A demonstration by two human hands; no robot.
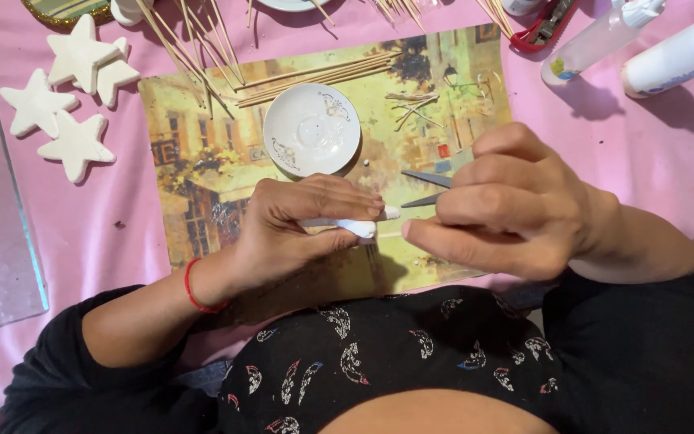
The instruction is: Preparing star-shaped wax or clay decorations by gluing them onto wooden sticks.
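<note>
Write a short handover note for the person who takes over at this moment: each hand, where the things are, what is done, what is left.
Left hand: its grip is closed on a small white clay-like roll, held over the printed picture mat.
Right hand: holds grey metal scissors, blades pointing at the roll's tip.
White round saucer sits on the mat; thin wooden sticks lie above it.
Done: four white stars lie at the mat's left.
Left: the roll looks uncut.

Saucer point(312, 128) on the print point(202, 169) — stars point(74, 88) left, bottles point(644, 48) right.
</note>
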